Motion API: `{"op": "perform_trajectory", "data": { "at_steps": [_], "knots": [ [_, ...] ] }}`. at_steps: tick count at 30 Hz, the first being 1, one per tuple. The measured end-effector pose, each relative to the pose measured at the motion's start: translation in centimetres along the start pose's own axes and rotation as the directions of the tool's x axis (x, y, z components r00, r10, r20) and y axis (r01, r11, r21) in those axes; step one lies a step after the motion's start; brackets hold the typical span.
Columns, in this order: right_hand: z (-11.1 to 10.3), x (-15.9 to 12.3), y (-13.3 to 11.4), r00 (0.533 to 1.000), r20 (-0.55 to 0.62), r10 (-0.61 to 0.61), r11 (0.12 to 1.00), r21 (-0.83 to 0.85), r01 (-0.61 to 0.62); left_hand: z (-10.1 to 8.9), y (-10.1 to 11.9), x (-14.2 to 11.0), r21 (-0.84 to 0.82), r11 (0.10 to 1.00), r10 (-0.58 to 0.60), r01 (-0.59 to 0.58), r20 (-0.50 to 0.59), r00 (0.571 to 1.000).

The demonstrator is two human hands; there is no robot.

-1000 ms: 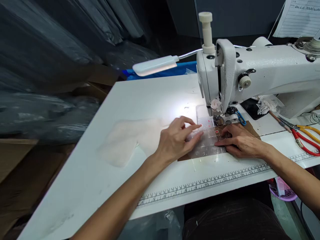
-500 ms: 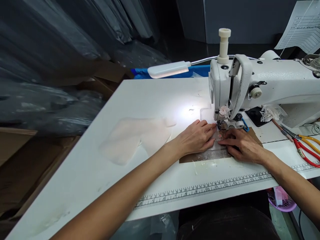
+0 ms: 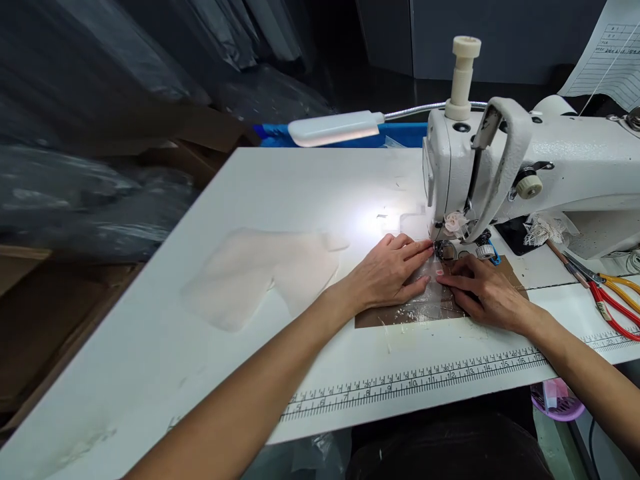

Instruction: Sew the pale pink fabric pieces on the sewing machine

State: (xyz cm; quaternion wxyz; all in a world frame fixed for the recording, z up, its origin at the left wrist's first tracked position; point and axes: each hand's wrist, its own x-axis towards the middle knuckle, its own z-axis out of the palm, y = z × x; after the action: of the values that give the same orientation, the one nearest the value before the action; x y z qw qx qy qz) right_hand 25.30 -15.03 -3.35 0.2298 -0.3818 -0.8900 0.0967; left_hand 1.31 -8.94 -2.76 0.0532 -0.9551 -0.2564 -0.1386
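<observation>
My left hand (image 3: pixel 393 275) lies flat on a sheer, whitish fabric (image 3: pixel 425 303), its fingers stretched toward the presser foot (image 3: pixel 447 251) of a white sewing machine (image 3: pixel 570 163). To the right of the fabric, my right hand (image 3: pixel 483 290) has its fingers curled and pinches the fabric's edge near a small pink mark (image 3: pixel 439 273). Under both hands is a brown sheet (image 3: pixel 370 319) on the white table (image 3: pixel 320 187). The needle point is too small to make out. A pale pink cut fabric piece (image 3: pixel 235 273) lies left of my left forearm.
Red-handled scissors (image 3: pixel 607 303) and a yellow-handled pair (image 3: pixel 623 287) lie at the right. A printed ruler strip (image 3: pixel 415 387) runs along the front edge. A lamp (image 3: pixel 335 129) reaches over the back. Below the table sits a purple basket (image 3: pixel 563 410); cardboard boxes (image 3: pixel 60 333) stand left.
The head view has shifted a little. Both hands stay at almost the same place by the presser foot, with the sheer fabric still beneath and between them.
</observation>
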Motion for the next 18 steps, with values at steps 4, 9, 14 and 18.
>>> {"op": "perform_trajectory", "data": {
  "at_steps": [4, 9, 14, 18],
  "knots": [
    [0.04, -0.08, -0.09, 1.000, 0.006, 0.009, 1.000, 0.004, -0.009, 0.02, 0.18, -0.04, 0.015, 1.000, 0.013, -0.012, -0.043, 0.999],
    [-0.03, -0.07, -0.18, 1.000, 0.022, 0.020, 1.000, -0.001, -0.020, 0.10, 0.19, -0.08, 0.024, 0.999, 0.025, -0.023, -0.046, 0.999],
    [0.08, -0.10, -0.09, 1.000, 0.016, 0.013, 1.000, -0.004, -0.013, 0.21, 0.09, -0.13, 0.021, 1.000, 0.019, -0.018, -0.033, 0.999],
    [0.16, -0.10, -0.05, 1.000, -0.004, -0.010, 1.000, 0.007, 0.010, 0.26, 0.08, -0.11, 0.037, 0.999, 0.020, -0.019, -0.009, 1.000]
  ]
}}
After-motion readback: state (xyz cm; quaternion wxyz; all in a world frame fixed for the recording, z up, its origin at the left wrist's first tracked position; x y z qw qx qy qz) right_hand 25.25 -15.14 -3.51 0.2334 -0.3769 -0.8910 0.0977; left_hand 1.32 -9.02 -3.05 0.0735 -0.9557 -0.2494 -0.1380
